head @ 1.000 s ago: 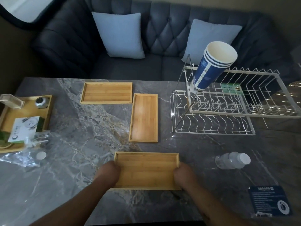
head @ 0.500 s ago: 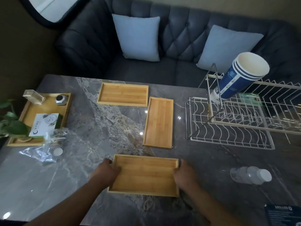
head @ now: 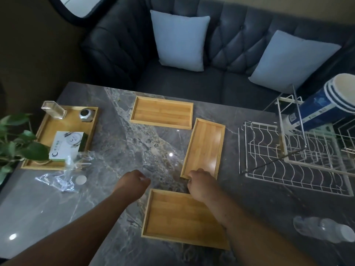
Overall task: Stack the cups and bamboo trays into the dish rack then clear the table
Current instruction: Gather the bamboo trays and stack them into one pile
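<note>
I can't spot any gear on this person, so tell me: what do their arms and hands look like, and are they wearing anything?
Both arms come into the picture bare, with no sleeves showing anywhere. The left hand and the right hand wear no gloves, and I can see no watch, bracelet or ring, though the room is dim. No cables, straps or markings show on either arm.

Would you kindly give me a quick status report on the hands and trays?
Right hand at near end of middle bamboo tray, grip unclear. Left hand empty over grey marble table. Three bamboo trays outside white wire dish rack. Nothing in the way.
</note>
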